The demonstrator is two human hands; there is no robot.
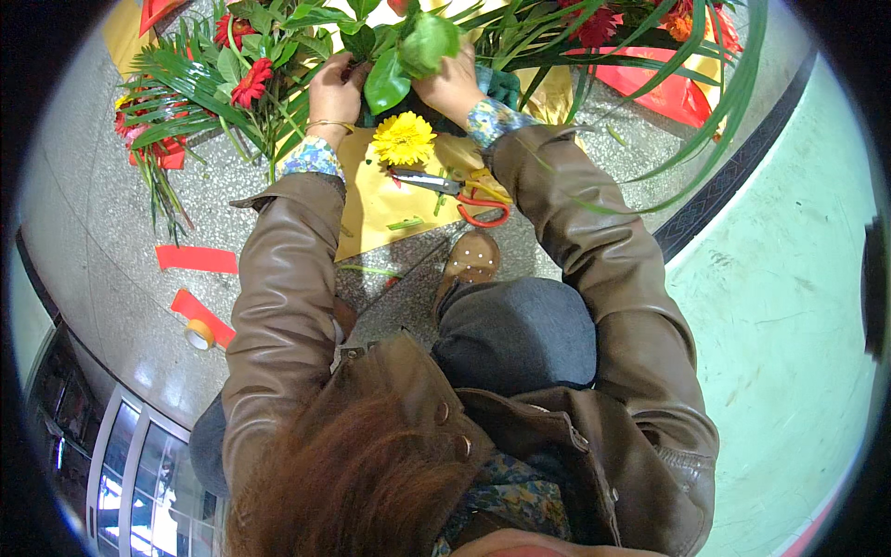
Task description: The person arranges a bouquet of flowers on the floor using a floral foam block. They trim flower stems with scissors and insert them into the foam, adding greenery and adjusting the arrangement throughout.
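My left hand (335,92) reaches into the greenery, its fingers curled beside dark leaves; what the fingertips touch is hidden. Opposite it, my right hand (451,85) grips a leafy stem, its fingers partly covered by a blurred, bright green leaf (430,46). A glossy green leaf (387,85) hangs between the hands. Just below them, a yellow gerbera (404,138) faces up over gold wrapping paper (372,212). Scissors (445,186) with red and yellow handles lie spread on that paper, among cut stem pieces (406,223). Dark green material (502,87) shows behind my right wrist.
Red gerberas (252,82) and palm fronds (188,87) spread at left. Long grass-like leaves (738,90) arch over my right arm, near red wrapping (647,87). A tape roll (200,335) and a red strip (197,259) lie on the speckled floor (125,230). A pale green wall (773,334) stands at right.
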